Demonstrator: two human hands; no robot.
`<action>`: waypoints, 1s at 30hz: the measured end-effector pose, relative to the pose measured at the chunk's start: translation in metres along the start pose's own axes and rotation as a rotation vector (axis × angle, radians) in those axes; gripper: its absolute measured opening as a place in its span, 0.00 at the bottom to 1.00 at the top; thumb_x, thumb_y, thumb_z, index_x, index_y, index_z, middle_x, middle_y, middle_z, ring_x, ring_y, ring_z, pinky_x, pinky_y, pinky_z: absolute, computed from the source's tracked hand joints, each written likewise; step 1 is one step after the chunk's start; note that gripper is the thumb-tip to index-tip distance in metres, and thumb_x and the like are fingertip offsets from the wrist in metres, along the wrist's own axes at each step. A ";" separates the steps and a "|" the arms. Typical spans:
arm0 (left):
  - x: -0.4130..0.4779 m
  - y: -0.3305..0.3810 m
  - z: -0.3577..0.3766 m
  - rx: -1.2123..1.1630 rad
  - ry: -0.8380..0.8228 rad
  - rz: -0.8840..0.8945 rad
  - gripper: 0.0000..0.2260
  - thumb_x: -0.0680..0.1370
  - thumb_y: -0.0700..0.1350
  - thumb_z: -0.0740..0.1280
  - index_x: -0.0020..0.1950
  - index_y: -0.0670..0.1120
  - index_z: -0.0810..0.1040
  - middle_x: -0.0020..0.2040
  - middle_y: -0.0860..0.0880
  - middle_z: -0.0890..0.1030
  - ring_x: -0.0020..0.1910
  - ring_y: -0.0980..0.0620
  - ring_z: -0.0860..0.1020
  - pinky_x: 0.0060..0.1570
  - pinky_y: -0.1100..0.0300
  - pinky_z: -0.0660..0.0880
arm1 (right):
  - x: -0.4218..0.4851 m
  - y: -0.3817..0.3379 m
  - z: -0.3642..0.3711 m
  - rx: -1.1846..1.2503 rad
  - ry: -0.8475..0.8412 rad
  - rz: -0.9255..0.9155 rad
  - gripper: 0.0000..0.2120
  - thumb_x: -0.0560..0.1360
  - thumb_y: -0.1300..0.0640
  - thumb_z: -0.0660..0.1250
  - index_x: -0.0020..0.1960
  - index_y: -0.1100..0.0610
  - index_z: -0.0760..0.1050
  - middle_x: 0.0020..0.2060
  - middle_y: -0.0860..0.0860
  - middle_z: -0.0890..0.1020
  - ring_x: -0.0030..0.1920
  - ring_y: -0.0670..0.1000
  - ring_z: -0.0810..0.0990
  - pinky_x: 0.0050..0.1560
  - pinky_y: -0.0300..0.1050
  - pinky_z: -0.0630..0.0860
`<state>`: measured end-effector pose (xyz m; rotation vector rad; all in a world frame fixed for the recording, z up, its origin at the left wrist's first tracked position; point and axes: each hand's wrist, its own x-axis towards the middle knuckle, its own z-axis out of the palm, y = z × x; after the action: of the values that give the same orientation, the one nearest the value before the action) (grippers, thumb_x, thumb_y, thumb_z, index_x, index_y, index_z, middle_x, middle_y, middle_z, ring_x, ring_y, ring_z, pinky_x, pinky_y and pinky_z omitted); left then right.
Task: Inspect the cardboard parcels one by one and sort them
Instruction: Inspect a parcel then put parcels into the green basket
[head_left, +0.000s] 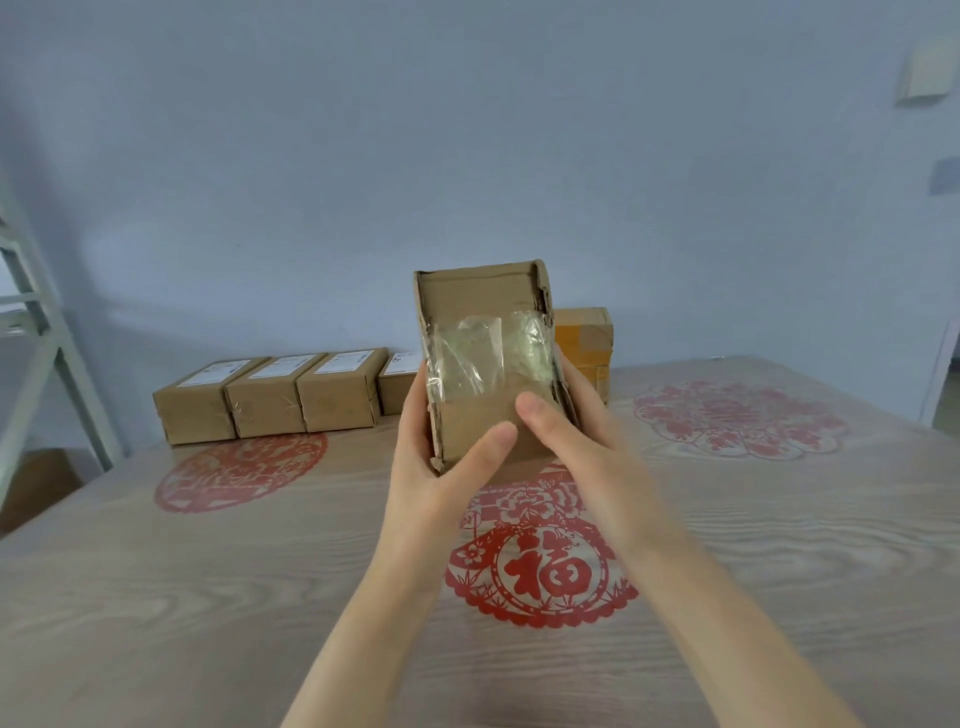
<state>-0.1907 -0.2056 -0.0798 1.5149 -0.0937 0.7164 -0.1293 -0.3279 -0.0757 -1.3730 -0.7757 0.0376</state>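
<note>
Both hands, left hand (431, 457) and right hand (571, 431), grip pressed on worn taped cardboard parcel (485, 364) held upright above tabletop (779, 519) centre. Risk: ragged edges tear, tape slips, parcel drops.

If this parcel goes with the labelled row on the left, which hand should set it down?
Probably the left hand. It cups the held parcel from below on the side nearer the row of labelled boxes, while the right hand would have to cross over.
</note>
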 end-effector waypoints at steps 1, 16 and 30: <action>-0.003 0.003 0.000 0.019 -0.034 0.014 0.33 0.69 0.41 0.77 0.70 0.58 0.70 0.54 0.60 0.85 0.54 0.62 0.83 0.45 0.72 0.77 | -0.004 -0.005 -0.002 0.012 0.003 0.001 0.23 0.71 0.42 0.65 0.63 0.29 0.64 0.53 0.25 0.79 0.56 0.28 0.76 0.52 0.25 0.74; -0.025 0.042 0.019 0.063 0.100 0.003 0.14 0.66 0.57 0.71 0.48 0.54 0.80 0.39 0.62 0.85 0.41 0.65 0.83 0.39 0.71 0.76 | -0.032 -0.024 -0.004 -0.175 0.166 -0.013 0.38 0.63 0.23 0.64 0.70 0.33 0.69 0.63 0.41 0.77 0.68 0.50 0.73 0.67 0.56 0.72; -0.021 0.036 0.016 -0.010 0.221 -0.015 0.24 0.68 0.53 0.74 0.62 0.47 0.77 0.54 0.52 0.85 0.52 0.56 0.84 0.49 0.65 0.81 | -0.039 -0.019 0.002 0.013 0.247 0.053 0.34 0.64 0.43 0.76 0.67 0.48 0.73 0.60 0.43 0.80 0.55 0.37 0.80 0.50 0.32 0.78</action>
<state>-0.2187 -0.2316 -0.0571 1.4162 0.0806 0.8652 -0.1674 -0.3489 -0.0770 -1.3558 -0.5322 -0.0841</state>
